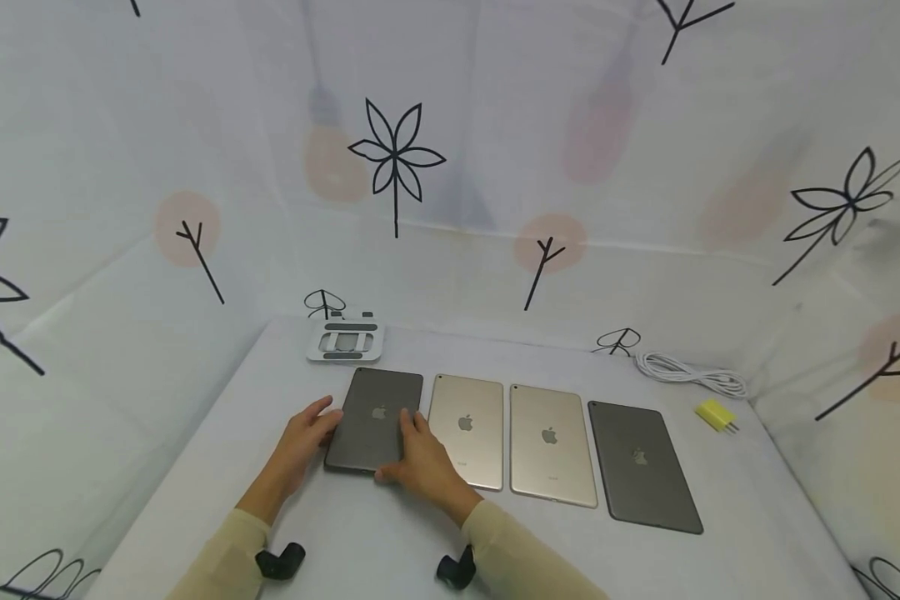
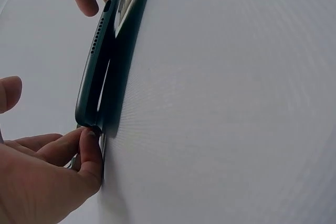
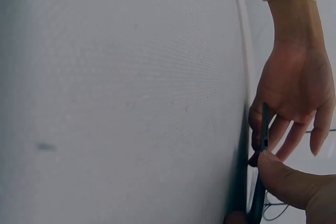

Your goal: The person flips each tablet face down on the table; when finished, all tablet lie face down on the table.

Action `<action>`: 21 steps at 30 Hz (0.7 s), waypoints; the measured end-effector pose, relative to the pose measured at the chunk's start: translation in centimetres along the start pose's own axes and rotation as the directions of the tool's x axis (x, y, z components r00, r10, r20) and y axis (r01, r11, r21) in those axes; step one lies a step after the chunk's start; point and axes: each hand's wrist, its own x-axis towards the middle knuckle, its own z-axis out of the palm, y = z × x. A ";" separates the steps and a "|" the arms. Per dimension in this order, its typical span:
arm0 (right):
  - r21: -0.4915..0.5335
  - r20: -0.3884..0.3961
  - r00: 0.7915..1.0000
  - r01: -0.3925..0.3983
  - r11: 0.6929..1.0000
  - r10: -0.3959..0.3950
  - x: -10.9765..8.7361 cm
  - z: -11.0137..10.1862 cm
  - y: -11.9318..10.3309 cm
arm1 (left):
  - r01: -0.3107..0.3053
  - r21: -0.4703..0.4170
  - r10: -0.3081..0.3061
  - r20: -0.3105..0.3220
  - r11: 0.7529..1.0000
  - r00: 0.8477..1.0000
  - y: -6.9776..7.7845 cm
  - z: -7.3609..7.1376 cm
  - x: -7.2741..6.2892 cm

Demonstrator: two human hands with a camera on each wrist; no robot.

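A dark grey tablet (image 1: 372, 421) lies back up at the left of a row of tablets, its near edge raised above its shadow on the table. My left hand (image 1: 300, 446) holds it at the left edge, and in the left wrist view that hand's fingertips (image 2: 90, 142) meet the tablet's corner. With my right hand (image 1: 426, 462) I grip the right side, the fingers over the back and the thumb (image 3: 283, 182) at the near edge. To its right lie a gold tablet (image 1: 480, 450), another gold tablet (image 1: 551, 467) and a second dark grey tablet (image 1: 645, 479).
A white folding stand (image 1: 345, 339) with grey pads sits at the back left of the white table (image 1: 390, 550). At the back right are a coiled white cable (image 1: 690, 375) and a yellow plug adapter (image 1: 715, 414). A patterned cloth backdrop (image 1: 457, 167) surrounds the table.
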 end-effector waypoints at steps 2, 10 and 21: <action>-0.028 0.006 1.000 0.001 1.000 0.000 0.0 -0.1 0.0 | 0.008 0.011 -0.008 0.003 1.000 1.000 0.0 0.0 0.0; -0.083 0.010 1.000 -0.018 0.996 0.019 0.1 0.0 0.2 | 0.017 0.032 -0.017 0.023 0.999 1.000 0.0 -0.1 -0.2; -0.109 0.013 1.000 -0.021 0.994 0.022 -0.1 -0.1 0.4 | -0.017 0.055 0.014 0.057 0.998 0.998 -0.4 0.0 -0.2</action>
